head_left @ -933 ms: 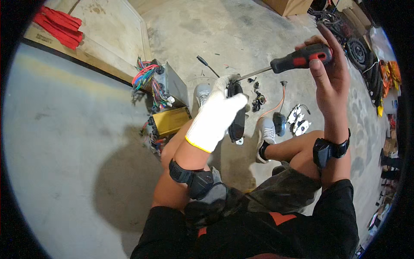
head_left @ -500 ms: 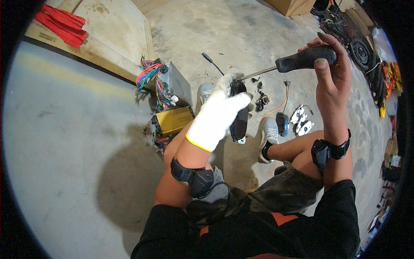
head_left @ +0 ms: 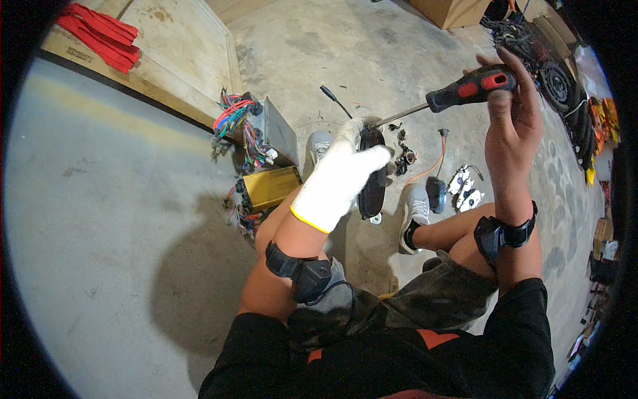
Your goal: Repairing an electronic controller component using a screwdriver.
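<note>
My left hand, in a white knit glove with a yellow cuff edge, grips a long black rounded housing above the floor between my shoes. Its exact kind cannot be made out. A screwdriver with a black and red handle lies slantwise in my bare right hand, thumb below the handle and fingers over its end. The shaft reaches left to the housing's far end, beside my gloved fingertips; the tip's exact contact is hidden. A black cable with a plug sticks out just beyond the glove.
Small black parts lie right of the housing. Further right are an orange wire, a blue-black part and white pieces. Silver and gold boxes with wire bundles stand left. A cardboard box sits far off.
The screwdriver handle has turned in my right hand, so its red patches now show. My right fingers have loosened and spread a little. The left hand keeps its grip on the housing.
</note>
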`<state>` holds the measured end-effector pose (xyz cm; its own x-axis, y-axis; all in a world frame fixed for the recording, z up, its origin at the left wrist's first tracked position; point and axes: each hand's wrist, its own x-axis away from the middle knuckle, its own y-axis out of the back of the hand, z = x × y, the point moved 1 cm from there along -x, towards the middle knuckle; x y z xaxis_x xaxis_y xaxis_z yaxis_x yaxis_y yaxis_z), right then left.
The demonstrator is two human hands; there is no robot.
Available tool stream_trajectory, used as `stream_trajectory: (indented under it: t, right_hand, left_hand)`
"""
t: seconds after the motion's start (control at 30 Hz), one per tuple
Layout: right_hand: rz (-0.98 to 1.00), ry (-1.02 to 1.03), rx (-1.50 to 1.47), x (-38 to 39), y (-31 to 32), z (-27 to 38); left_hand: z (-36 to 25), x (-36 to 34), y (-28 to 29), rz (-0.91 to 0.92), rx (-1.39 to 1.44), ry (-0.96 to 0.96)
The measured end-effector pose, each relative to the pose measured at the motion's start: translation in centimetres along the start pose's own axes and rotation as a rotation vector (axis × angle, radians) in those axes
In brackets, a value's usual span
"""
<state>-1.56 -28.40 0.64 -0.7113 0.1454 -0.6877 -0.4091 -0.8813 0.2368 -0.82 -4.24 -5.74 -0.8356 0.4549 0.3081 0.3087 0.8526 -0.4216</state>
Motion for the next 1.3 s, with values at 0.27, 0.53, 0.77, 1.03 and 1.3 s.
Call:
stream_trajectory:
  t: [0.27, 0.53, 0.77, 1.03, 1.3]
  right_hand:
    - [0.05, -0.119, -0.104, 0.3, 0.6, 0.2]
    - [0.17, -0.12, -0.345, 0.3, 0.5, 1.0]
    - [0.083, -0.033, -0.269, -0.1, 0.1, 0.7]
    - [0.094, -0.028, -0.189, 0.4, -0.3, 0.4]
    - [0.176, -0.111, -0.293, 0.3, 0.5, -0.2]
  left_hand:
    - [-0.1, 0.5, -0.4, -0.034, 0.003, -0.025]
    - [0.0, 0.4, -0.5, -0.041, -0.016, 0.006]
    - [-0.3, 0.4, -0.8, -0.063, -0.033, 0.031]
    - [-0.2, 0.8, -1.1, -0.105, -0.099, 0.082]
    - [0.2, -0.1, -0.5, -0.036, -0.127, 0.059]
